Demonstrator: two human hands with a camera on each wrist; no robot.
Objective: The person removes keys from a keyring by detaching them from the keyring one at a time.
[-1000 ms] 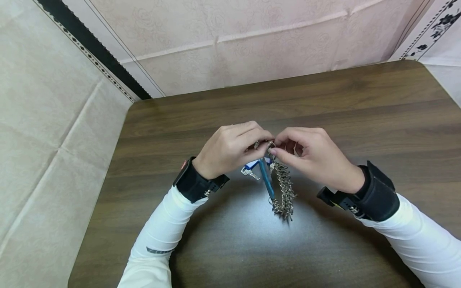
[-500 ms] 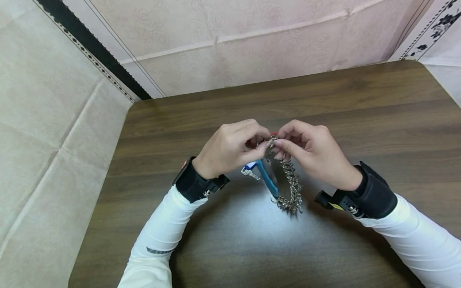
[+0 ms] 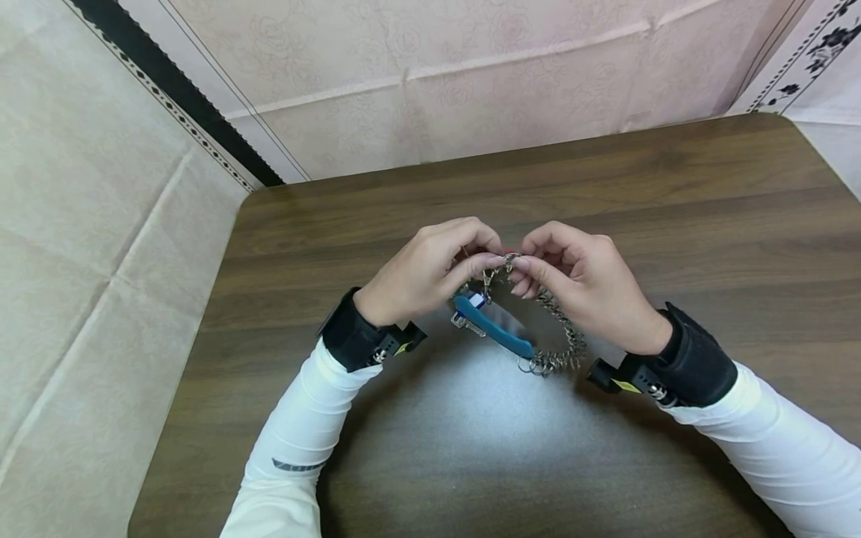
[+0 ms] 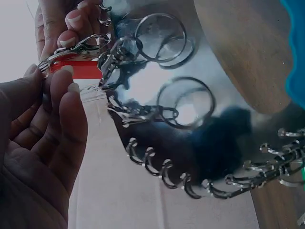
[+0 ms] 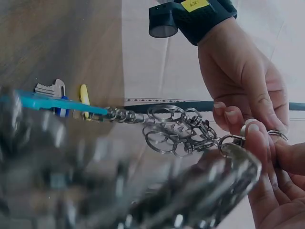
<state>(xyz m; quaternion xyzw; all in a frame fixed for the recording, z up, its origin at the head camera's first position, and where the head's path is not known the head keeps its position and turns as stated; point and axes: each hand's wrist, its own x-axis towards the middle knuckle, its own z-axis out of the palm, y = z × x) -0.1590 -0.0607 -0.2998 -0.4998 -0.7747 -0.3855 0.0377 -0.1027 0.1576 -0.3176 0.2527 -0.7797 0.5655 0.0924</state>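
Note:
Both hands meet over a key holder, a shiny metal plate (image 4: 152, 143) with a blue grip (image 3: 494, 329) and small rings along its edge. My left hand (image 3: 427, 261) pinches a silver clasp (image 4: 76, 49) between thumb and fingertips at the holder's top edge. A red tag (image 4: 85, 70) lies just behind that clasp. My right hand (image 3: 581, 284) pinches the holder close by, thumb against forefinger, its fingertips almost meeting those of the left. More clasps (image 4: 121, 55) with round key rings (image 4: 159, 36) hang in front of the plate. The holder hangs tilted below the fingers.
A silver key (image 5: 52, 89) and a yellow object (image 5: 84, 98) show past the blue grip in the right wrist view. The wooden table (image 3: 430, 448) lies below the hands, with pale patterned cloth (image 3: 471, 82) beyond its far edge.
The holder's lower end has swung right and up, and the blue grip slants more. The left thumb has shifted slightly up, and a red tag has come into view.

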